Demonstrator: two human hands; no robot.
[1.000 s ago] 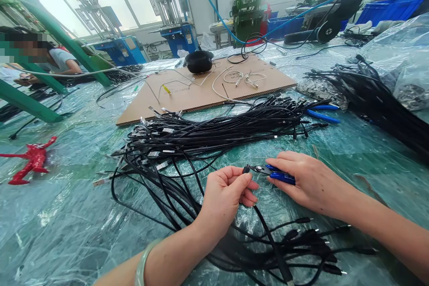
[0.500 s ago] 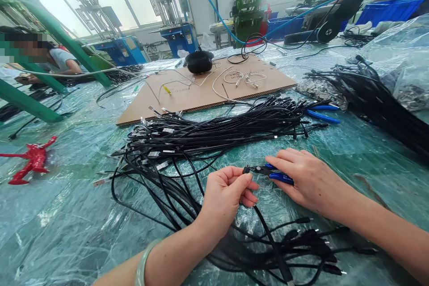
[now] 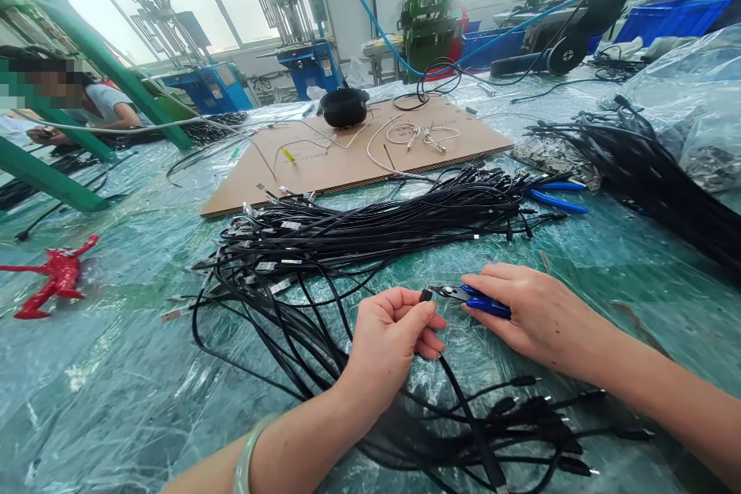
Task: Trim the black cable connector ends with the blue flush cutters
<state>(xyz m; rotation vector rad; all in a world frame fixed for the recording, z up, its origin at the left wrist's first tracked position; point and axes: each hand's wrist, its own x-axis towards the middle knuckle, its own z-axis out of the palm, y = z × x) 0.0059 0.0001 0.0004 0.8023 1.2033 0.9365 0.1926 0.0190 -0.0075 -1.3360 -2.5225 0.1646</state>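
Between thumb and fingers, my left hand [image 3: 397,328] pinches a black cable [image 3: 427,294] just behind its connector end. My right hand [image 3: 524,305] is wrapped round the blue handles of small cutting pliers [image 3: 485,306]. The jaws of the pliers point left and meet the connector tip; whether they bite on it is too small to tell. Below my hands lies a loose pile of black cables [image 3: 480,432] with their plug ends to the right. Just beyond, a thick bundle of black cables [image 3: 370,228] stretches across the table, silver USB plugs at its left end.
A second blue-handled tool [image 3: 559,202] lies at the bundle's right end. Behind it sits a flat cardboard stack [image 3: 347,162] with white cables. More black cables [image 3: 654,177] lie right; a red figure-like object [image 3: 58,276] lies left. A co-worker [image 3: 109,104] sits far left.
The pliers' handles have come closer together as my right hand closes, shifting slightly right and down. My left hand and the cable stay almost still.
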